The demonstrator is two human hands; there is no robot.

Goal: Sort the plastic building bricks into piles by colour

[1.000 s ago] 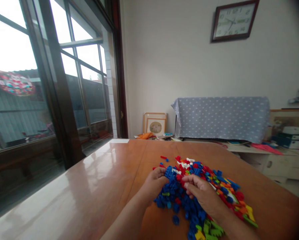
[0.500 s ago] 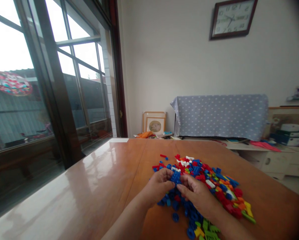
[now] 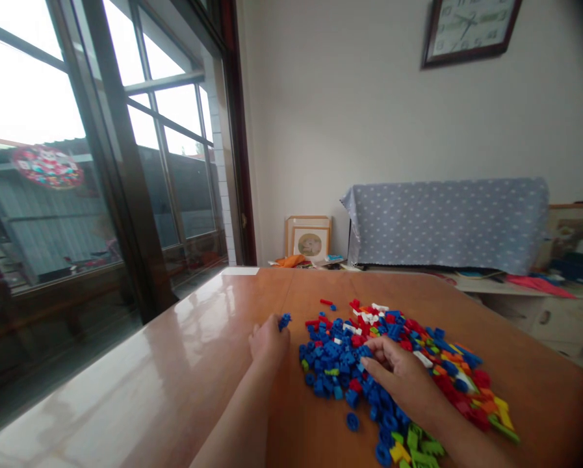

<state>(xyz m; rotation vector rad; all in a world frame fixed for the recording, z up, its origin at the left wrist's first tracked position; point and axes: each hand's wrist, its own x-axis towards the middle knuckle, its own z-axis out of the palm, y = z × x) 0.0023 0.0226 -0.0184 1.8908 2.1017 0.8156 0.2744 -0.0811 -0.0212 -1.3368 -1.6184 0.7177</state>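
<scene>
We've got the left hand [image 3: 266, 344] left of the mixed brick pile [image 3: 333, 357], grip pinching a blue piece [image 3: 285, 320] above the brown surface [image 3: 303, 432]. Right hand [image 3: 396, 367] at the pile, fingers curled, grip partly parted; we can't tell whether it has anything.

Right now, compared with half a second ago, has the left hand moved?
Yes: the left hand moved left, with a blue piece in its grip. It appeared below the framed picture; now it appears lower left of it.
</scene>
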